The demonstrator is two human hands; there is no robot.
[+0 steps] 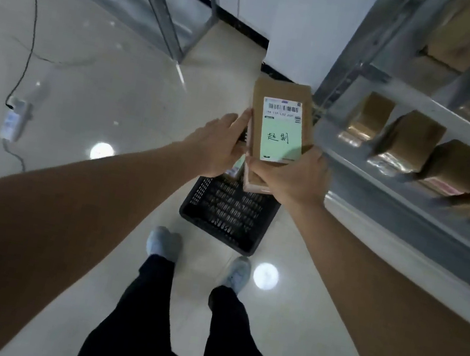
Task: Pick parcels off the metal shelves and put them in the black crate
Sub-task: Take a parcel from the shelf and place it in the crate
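A flat brown cardboard parcel [285, 93] with a barcode label and handwriting is held above the black crate [222, 216], which sits on the floor in front of my feet. My right hand [292, 178] grips the parcel's near end from below. My left hand [217, 144] touches its left edge with fingers straight along it. Other parcels [253, 182] lie in the far part of the crate, partly hidden by my hands. More brown parcels [411, 136] stand in a row on the metal shelf [412, 189] to the right.
A second metal rack [173, 21] stands at the back left by a white wall. A power strip and cable [13, 117] lie on the glossy floor at left. My shoes [164, 242] are just short of the crate.
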